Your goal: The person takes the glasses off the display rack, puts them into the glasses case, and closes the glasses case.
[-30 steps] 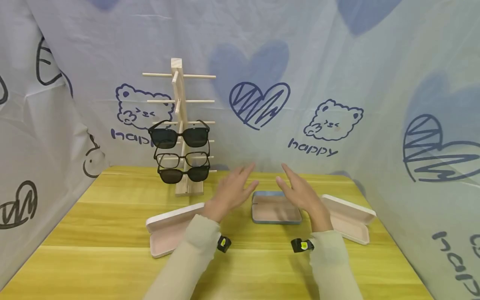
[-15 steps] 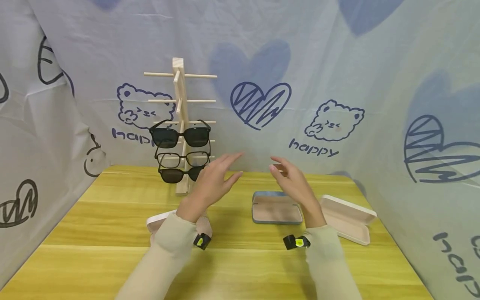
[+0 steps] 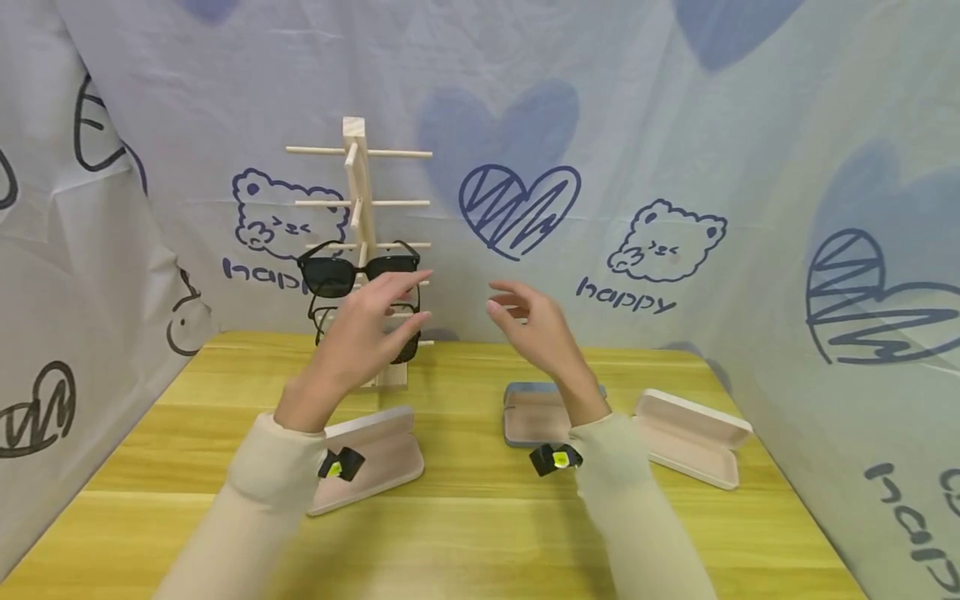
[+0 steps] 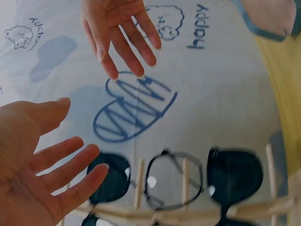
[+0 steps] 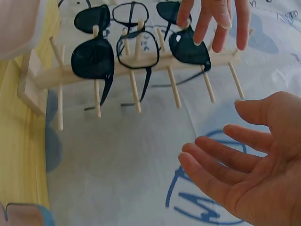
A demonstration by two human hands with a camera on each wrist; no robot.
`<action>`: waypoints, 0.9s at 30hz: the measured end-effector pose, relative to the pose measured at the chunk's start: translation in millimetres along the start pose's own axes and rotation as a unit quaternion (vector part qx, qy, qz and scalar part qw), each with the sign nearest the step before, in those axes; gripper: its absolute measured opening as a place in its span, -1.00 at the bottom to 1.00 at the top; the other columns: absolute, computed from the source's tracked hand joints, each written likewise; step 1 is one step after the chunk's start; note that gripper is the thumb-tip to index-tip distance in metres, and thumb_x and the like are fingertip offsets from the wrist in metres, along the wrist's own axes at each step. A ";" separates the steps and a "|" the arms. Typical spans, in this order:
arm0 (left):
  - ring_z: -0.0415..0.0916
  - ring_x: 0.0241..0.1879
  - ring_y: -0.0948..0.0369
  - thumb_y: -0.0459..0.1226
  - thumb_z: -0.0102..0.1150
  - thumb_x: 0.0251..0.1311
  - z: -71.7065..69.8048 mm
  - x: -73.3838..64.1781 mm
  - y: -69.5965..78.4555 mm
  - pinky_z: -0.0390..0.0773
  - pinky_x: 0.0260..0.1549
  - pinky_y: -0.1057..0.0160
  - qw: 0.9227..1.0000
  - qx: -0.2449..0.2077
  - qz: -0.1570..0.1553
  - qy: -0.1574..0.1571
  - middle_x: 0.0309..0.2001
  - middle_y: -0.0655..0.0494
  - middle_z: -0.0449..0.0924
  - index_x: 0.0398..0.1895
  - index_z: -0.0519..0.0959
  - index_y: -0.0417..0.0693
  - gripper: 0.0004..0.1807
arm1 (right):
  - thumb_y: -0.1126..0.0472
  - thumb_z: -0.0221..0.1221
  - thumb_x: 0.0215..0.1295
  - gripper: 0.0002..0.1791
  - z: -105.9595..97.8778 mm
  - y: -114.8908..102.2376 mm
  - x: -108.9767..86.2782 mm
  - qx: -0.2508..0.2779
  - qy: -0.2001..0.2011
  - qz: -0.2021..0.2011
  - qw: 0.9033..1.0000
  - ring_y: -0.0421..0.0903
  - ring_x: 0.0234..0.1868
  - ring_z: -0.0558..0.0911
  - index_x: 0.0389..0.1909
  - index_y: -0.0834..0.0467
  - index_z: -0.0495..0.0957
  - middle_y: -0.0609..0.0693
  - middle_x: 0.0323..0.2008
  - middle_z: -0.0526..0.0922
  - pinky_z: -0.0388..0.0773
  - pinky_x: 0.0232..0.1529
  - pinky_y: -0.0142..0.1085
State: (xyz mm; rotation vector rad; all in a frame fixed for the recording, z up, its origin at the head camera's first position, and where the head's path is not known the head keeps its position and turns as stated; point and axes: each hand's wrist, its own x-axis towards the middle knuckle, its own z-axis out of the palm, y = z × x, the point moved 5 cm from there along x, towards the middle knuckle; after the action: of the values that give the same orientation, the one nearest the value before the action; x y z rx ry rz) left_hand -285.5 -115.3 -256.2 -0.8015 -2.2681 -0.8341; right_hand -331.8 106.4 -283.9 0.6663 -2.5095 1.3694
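My left hand (image 3: 352, 337) hovers in front of a wooden glasses stand (image 3: 357, 179), fingers spread and holding nothing. It overlaps the glasses in the head view. On the stand hang black sunglasses (image 3: 327, 277) at the top, clear glasses with a dark frame (image 5: 157, 56) in the middle and another pair of dark sunglasses (image 5: 92, 59) lowest. To the right, my right hand (image 3: 536, 329) is raised above the table, palm turned toward the left hand, fingers loosely bent with nothing in them. In the wrist views, gaps separate the fingers of both hands.
Three glasses cases lie opened on the wooden table (image 3: 480, 542): a white one (image 3: 386, 467) at the left, a blue one (image 3: 528, 421) in the middle, partly behind the right forearm, and a white one (image 3: 693, 437) at the right. A printed cloth (image 3: 480, 67) hangs behind.
Both hands have moved left and up, the left from beside the blue case to in front of the stand, the right from over the blue case. The glasses and cases stay put.
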 end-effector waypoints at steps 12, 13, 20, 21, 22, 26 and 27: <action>0.60 -0.06 -0.11 -0.38 0.37 0.29 -50.0 -3.3 -22.9 0.68 -0.16 -0.08 0.997 0.035 -0.034 0.052 0.11 -0.23 0.64 0.22 0.62 -0.20 -0.57 | 0.13 0.17 0.51 -0.57 18.6 -31.6 29.0 0.004 0.004 -0.032 0.999 0.12 0.08 0.72 0.31 0.18 0.54 0.19 0.17 0.71 0.67 0.16 -0.07; 0.59 -0.04 -0.13 -0.37 0.37 0.29 -54.8 -3.9 -25.7 0.67 -0.15 -0.09 0.997 0.040 -0.039 0.058 0.11 -0.23 0.64 0.22 0.62 -0.20 -0.58 | 0.13 0.17 0.51 -0.58 20.1 -33.5 31.5 0.005 0.005 -0.034 0.999 0.12 0.08 0.72 0.30 0.18 0.55 0.19 0.16 0.71 0.67 0.15 -0.09; 0.47 -0.05 -0.16 -0.34 0.37 0.30 -85.7 -7.7 -49.8 0.34 -0.17 0.11 0.991 0.081 -0.080 0.072 0.11 -0.32 0.59 0.21 0.63 -0.20 -0.58 | 0.20 0.20 0.50 -0.62 31.3 -42.0 48.2 0.059 0.010 -0.030 0.998 0.14 -0.02 0.76 0.24 0.23 0.59 0.24 0.10 0.73 0.74 -0.04 -0.20; 0.47 -0.03 -0.16 -0.34 0.36 0.31 -88.6 -8.2 -53.6 0.37 -0.15 0.09 0.990 0.080 -0.092 0.066 0.13 -0.32 0.58 0.23 0.62 -0.19 -0.58 | 0.20 0.20 0.49 -0.62 33.4 -42.5 50.5 0.070 0.008 -0.028 0.997 0.14 -0.04 0.77 0.24 0.24 0.59 0.25 0.10 0.73 0.75 -0.07 -0.22; 0.47 -0.01 -0.16 -0.33 0.34 0.33 -90.9 -9.0 -57.6 0.40 -0.13 0.06 0.990 0.076 -0.105 0.059 0.15 -0.33 0.56 0.25 0.61 -0.17 -0.58 | 0.21 0.21 0.49 -0.62 35.8 -42.7 52.6 0.080 0.006 -0.025 0.996 0.15 -0.05 0.78 0.25 0.25 0.58 0.26 0.10 0.73 0.76 -0.09 -0.23; 0.50 0.10 -0.21 -0.25 0.20 0.47 -94.5 -13.3 -75.1 0.55 -0.04 -0.14 0.985 0.060 -0.162 0.021 0.24 -0.33 0.50 0.35 0.55 -0.08 -0.57 | 0.17 0.23 0.48 -0.56 46.2 -41.3 59.5 0.099 -0.001 -0.021 0.995 0.15 0.00 0.77 0.31 0.20 0.55 0.23 0.14 0.72 0.74 -0.03 -0.24; 0.50 0.12 -0.24 -0.22 0.15 0.50 -94.5 -14.7 -78.8 0.55 -0.01 -0.21 0.983 0.055 -0.175 0.012 0.26 -0.33 0.49 0.37 0.54 -0.07 -0.57 | 0.15 0.24 0.47 -0.54 49.1 -41.1 60.7 0.101 -0.003 -0.022 0.995 0.15 0.03 0.76 0.33 0.18 0.53 0.22 0.15 0.71 0.74 0.00 -0.22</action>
State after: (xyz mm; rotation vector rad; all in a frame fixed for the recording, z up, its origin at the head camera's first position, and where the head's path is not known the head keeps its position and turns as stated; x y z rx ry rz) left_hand -301.4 -236.2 -234.8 -0.3431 -2.4465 -0.8553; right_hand -363.6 28.7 -257.0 0.7586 -2.3658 1.6210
